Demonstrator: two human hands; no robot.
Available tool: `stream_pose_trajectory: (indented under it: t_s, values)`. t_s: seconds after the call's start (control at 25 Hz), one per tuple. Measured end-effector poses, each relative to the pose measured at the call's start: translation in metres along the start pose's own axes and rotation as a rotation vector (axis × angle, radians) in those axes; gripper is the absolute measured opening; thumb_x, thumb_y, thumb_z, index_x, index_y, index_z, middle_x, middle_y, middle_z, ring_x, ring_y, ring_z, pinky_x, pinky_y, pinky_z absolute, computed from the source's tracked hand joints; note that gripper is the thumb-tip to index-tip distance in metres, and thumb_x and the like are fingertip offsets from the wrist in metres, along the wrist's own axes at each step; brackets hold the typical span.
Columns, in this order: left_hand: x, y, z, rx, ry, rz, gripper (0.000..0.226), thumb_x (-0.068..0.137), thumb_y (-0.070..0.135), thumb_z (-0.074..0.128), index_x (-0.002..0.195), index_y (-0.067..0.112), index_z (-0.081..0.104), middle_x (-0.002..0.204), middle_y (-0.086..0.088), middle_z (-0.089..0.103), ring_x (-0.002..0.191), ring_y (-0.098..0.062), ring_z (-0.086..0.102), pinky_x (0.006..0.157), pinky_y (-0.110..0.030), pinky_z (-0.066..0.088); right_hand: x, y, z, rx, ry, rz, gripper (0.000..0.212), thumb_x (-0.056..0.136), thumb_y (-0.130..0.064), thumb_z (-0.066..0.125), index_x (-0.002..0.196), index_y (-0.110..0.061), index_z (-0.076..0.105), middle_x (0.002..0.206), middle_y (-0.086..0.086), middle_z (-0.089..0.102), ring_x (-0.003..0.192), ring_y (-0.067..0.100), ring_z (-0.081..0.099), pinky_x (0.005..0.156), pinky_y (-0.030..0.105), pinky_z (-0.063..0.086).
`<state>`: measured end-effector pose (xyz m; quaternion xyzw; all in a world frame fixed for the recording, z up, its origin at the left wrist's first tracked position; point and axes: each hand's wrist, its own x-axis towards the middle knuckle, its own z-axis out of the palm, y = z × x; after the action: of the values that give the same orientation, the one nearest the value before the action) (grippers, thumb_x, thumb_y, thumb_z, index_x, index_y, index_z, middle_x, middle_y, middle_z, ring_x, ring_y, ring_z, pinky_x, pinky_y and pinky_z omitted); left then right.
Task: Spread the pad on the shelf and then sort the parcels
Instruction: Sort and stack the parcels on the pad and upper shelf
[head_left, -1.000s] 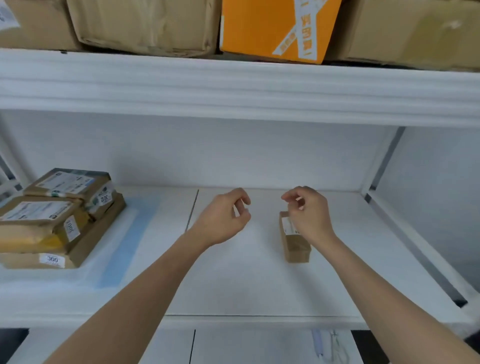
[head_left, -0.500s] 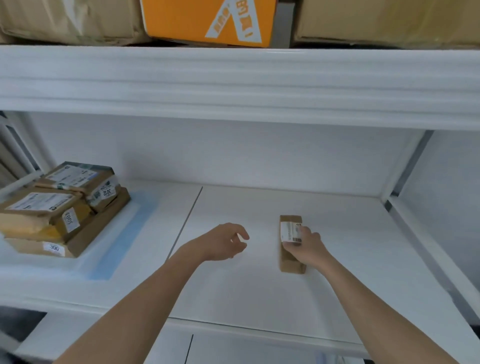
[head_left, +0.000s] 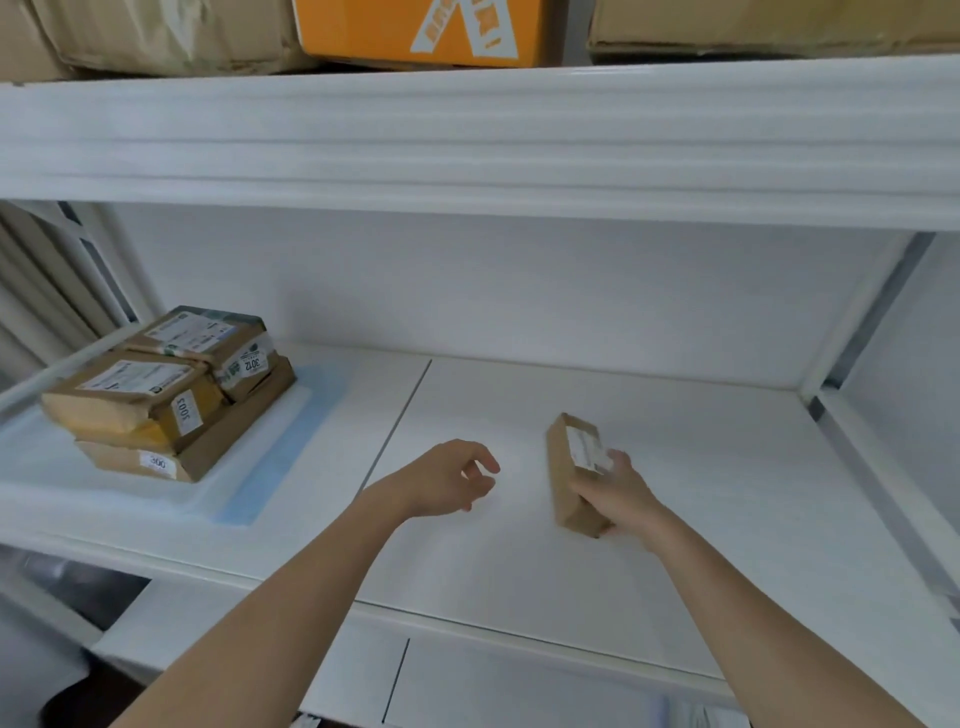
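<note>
A small brown cardboard parcel (head_left: 571, 475) with a white label lies on the white shelf board (head_left: 701, 467), tilted a little. My right hand (head_left: 615, 491) grips it from its right side, thumb on the label and fingers under the near end. My left hand (head_left: 449, 480) hovers above the shelf to the parcel's left, fingers loosely curled and holding nothing. At the left end of the shelf, a white pad with a blue edge (head_left: 283, 447) lies spread under a stack of three brown parcels (head_left: 166, 389) with numbered stickers.
The shelf above (head_left: 467, 135) overhangs close overhead and carries brown cartons and an orange box (head_left: 421, 31). A white upright post (head_left: 852, 332) stands at the back right. A seam (head_left: 397, 421) splits the shelf board. A lower shelf (head_left: 467, 680) shows below the front edge.
My right hand dropped from above the small parcel and took hold of it, and the parcel has turned slightly. My left hand lowered and opened a little. The view shifted to the right.
</note>
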<state>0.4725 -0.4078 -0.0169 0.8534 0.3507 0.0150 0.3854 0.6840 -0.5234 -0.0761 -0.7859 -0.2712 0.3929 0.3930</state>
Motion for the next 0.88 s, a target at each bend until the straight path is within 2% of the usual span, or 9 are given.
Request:
stream_pose_trajectory:
  t_s: [0.08, 0.16, 0.28, 0.36, 0.52, 0.6, 0.68, 0.76, 0.88]
  values:
    - [-0.006, -0.001, -0.004, -0.100, 0.010, -0.033, 0.023, 0.096, 0.027, 0.054, 0.118, 0.020, 0.059, 0.107, -0.001, 0.059, 0.079, -0.017, 0.068, 0.073, -0.028, 0.053, -0.016, -0.013, 0.002, 0.327, -0.191, 0.030, 0.046, 0.087, -0.024, 0.058, 0.131, -0.014, 0.047, 0.118, 0.011, 0.059, 0.093, 0.024, 0.065, 0.080, 0.043, 0.059]
    - [-0.015, -0.001, -0.011, -0.160, 0.039, -0.057, 0.033, 0.097, 0.029, 0.054, 0.127, 0.016, 0.053, 0.112, -0.004, 0.058, 0.082, -0.019, 0.067, 0.080, -0.031, 0.054, -0.031, -0.026, 0.004, 0.592, -0.334, 0.039, 0.037, 0.088, -0.022, 0.051, 0.122, -0.009, 0.059, 0.109, 0.015, 0.060, 0.089, 0.028, 0.064, 0.082, 0.047, 0.057]
    - [-0.033, 0.000, -0.022, -0.231, 0.113, -0.052, 0.045, 0.097, 0.036, 0.053, 0.136, 0.018, 0.042, 0.115, -0.001, 0.056, 0.086, -0.021, 0.069, 0.080, -0.030, 0.056, -0.050, -0.047, 0.010, 0.793, -0.457, 0.053, 0.045, 0.083, -0.026, 0.044, 0.120, -0.007, 0.061, 0.114, 0.022, 0.065, 0.097, 0.038, 0.064, 0.081, 0.043, 0.053]
    - [-0.048, -0.002, -0.033, -0.295, 0.184, -0.020, 0.042, 0.096, 0.039, 0.052, 0.132, 0.019, 0.044, 0.113, -0.003, 0.058, 0.082, -0.021, 0.070, 0.078, -0.030, 0.057, -0.061, -0.059, 0.021, 0.841, -0.501, 0.054, 0.052, 0.081, -0.029, 0.041, 0.125, -0.007, 0.058, 0.123, 0.029, 0.061, 0.091, 0.041, 0.065, 0.077, 0.039, 0.051]
    - [-0.086, -0.018, -0.059, -0.488, 0.326, 0.025, 0.027, 0.098, 0.036, 0.050, 0.112, 0.014, 0.056, 0.108, -0.011, 0.065, 0.070, -0.019, 0.068, 0.075, -0.034, 0.058, -0.090, -0.080, 0.053, 0.811, -0.601, 0.041, 0.055, 0.082, -0.030, 0.035, 0.128, -0.008, 0.056, 0.125, 0.036, 0.057, 0.074, 0.033, 0.059, 0.067, 0.033, 0.043]
    - [-0.104, -0.027, -0.070, -0.563, 0.375, 0.019, 0.029, 0.099, 0.035, 0.049, 0.109, 0.008, 0.055, 0.106, -0.015, 0.067, 0.069, -0.021, 0.067, 0.077, -0.038, 0.058, -0.102, -0.089, 0.067, 0.810, -0.634, 0.032, 0.053, 0.081, -0.030, 0.037, 0.124, -0.008, 0.059, 0.128, 0.035, 0.055, 0.075, 0.032, 0.057, 0.069, 0.034, 0.042]
    - [-0.128, -0.038, -0.083, -0.627, 0.425, 0.018, 0.039, 0.098, 0.040, 0.049, 0.110, 0.004, 0.054, 0.103, -0.013, 0.067, 0.069, -0.021, 0.067, 0.076, -0.038, 0.058, -0.113, -0.103, 0.085, 0.780, -0.657, -0.013, 0.051, 0.076, -0.030, 0.049, 0.121, -0.009, 0.061, 0.131, 0.027, 0.056, 0.086, 0.035, 0.059, 0.077, 0.038, 0.045]
    - [-0.155, -0.049, -0.098, -0.706, 0.446, 0.008, 0.049, 0.092, 0.051, 0.051, 0.115, 0.008, 0.051, 0.103, -0.007, 0.067, 0.075, -0.022, 0.070, 0.074, -0.036, 0.060, -0.125, -0.118, 0.105, 0.623, -0.674, -0.164, 0.062, 0.062, -0.027, 0.066, 0.123, -0.017, 0.062, 0.124, 0.012, 0.060, 0.100, 0.027, 0.058, 0.087, 0.037, 0.044]
    - [-0.193, -0.069, -0.116, -0.846, 0.414, 0.002, 0.067, 0.075, 0.063, 0.060, 0.125, 0.021, 0.046, 0.114, -0.005, 0.063, 0.091, -0.025, 0.071, 0.077, -0.039, 0.060, -0.147, -0.144, 0.141, 0.157, -0.573, -0.511, 0.069, 0.065, -0.013, 0.070, 0.130, -0.031, 0.057, 0.126, -0.003, 0.058, 0.096, 0.011, 0.059, 0.080, 0.023, 0.049]
